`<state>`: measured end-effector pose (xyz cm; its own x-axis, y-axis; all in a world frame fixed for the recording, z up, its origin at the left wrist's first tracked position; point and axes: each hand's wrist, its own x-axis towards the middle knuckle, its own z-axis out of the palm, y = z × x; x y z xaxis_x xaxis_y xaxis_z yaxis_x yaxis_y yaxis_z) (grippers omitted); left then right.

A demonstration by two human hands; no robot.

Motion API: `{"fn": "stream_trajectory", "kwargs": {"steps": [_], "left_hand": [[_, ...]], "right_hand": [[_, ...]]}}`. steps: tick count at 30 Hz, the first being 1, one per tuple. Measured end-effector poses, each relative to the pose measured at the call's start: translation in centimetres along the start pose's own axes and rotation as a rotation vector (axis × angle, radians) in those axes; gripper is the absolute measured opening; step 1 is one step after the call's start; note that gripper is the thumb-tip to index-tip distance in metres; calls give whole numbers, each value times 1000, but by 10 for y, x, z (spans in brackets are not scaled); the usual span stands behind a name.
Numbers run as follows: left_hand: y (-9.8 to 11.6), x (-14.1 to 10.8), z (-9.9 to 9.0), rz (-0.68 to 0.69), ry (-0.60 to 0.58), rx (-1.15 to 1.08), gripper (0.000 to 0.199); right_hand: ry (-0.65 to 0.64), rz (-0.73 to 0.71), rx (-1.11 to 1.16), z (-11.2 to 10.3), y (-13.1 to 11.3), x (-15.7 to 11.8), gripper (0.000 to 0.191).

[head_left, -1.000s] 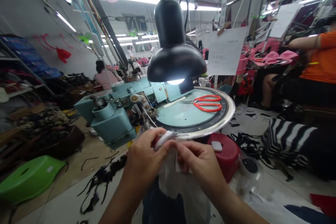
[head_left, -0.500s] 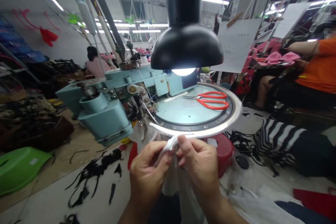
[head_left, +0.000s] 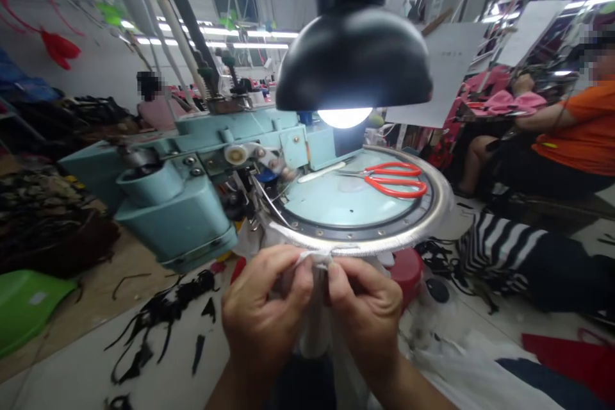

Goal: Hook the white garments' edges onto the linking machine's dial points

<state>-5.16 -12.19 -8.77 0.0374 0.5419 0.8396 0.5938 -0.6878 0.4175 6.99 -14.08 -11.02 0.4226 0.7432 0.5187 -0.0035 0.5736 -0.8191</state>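
White fabric (head_left: 316, 260) is pinched between both hands at the front rim of a round machine plate (head_left: 331, 205). My left hand (head_left: 269, 307) grips its left part, thumb against fingers. On the right part, my right hand (head_left: 362, 307) has a similar pinch. The cloth hangs down between the wrists. Fine teeth run along the metal rim just above my fingertips. Red-handled scissors (head_left: 396, 179) lie on the plate, beside a thin pale tool (head_left: 321, 172).
A black lamp (head_left: 355, 64) hangs low over the plate. The teal machine head (head_left: 177, 218) stands at the left. A person in orange (head_left: 576, 134) sits at the right. A green stool (head_left: 33, 307) and black scraps (head_left: 168, 314) are on the floor.
My hands have spread slightly apart, and the fabric between them is now stretched sideways along the rim. The view has shifted closer to the lamp and plate.
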Motion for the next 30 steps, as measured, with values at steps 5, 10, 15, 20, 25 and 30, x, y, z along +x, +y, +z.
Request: {"fn": "stream_trajectory", "kwargs": {"steps": [5,10,15,20,25,30], "left_hand": [[-4,2,1,-27,16,7,9],[-5,3,0,-40,11,23,8],[-1,4,-1,-19,0,47,9],[14,-8,-17,180,-83,-27,22],[17,-25,-13,-182,-207,-265,11],[0,-17,10,-700,7,-475,16]], "right_hand": [[-41,-48,18,3,3,-1,16],[-82,-78,-33,3,8,-4,16],[-5,-140,-225,2,7,-2,12],[-1,-136,-270,-10,-1,-1,16],[-76,-236,-343,-17,-10,-1,10],[-91,-395,-408,-17,-14,3,15]]}}
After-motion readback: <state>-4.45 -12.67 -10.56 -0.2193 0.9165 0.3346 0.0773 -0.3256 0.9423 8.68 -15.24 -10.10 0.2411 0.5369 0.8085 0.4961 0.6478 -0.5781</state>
